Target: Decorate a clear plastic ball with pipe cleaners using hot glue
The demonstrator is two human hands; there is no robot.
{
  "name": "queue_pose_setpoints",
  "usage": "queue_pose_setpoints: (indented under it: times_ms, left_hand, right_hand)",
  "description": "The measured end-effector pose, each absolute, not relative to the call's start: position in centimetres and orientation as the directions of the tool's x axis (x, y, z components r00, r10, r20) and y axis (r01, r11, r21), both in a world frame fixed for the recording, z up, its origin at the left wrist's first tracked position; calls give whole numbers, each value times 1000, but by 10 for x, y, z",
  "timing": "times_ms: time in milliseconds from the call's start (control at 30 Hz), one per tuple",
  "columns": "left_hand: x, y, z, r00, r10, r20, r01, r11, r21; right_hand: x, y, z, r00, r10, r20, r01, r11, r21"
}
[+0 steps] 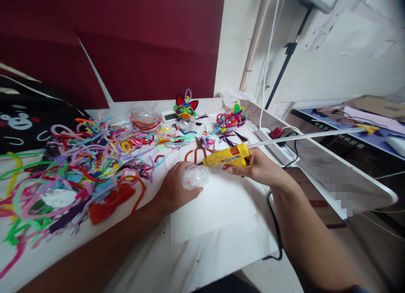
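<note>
In the head view my left hand (174, 187) is wrapped around a clear plastic ball (196, 178), held over a white sheet of paper (218, 212). My right hand (253, 166) grips a yellow hot glue gun (226, 155), a long pale glue stick (297, 136) running out of its back. The gun's nozzle points left, just above the ball; whether it touches is hard to tell. Beyond the nozzle lie pliers with orange handles (200, 149).
Tangled pipe cleaners (76, 170) and tassels cover the left of the table. Two colourful decorated ornaments, one a red-eared figure (185, 108), stand at the back near a small digital timer (169, 115). To the right are a power strip (278, 147) and a phone or tablet (316, 196).
</note>
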State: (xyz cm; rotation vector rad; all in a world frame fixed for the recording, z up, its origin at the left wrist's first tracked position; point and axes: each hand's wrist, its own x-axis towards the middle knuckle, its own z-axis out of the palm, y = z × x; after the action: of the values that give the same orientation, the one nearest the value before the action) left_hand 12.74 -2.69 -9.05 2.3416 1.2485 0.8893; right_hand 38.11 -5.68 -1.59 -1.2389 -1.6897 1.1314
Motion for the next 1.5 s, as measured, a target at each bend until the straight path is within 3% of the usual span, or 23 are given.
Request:
queue_pose_setpoints:
  times_ms: [267,500,1500]
  left_hand:
    - [128,-26,-91,414,794,445,578,-608,545]
    - [128,-25,-92,388,818,424,587,-574,571]
    - [128,-23,-91,373,842,390,586,-539,605]
  right_hand:
    - [381,-55,-21,-312,940,135,232,213,-949]
    - [381,-56,-21,-296,951,88,388,204,-899]
    - [381,-51,-34,-270,950,160,550,288,-784]
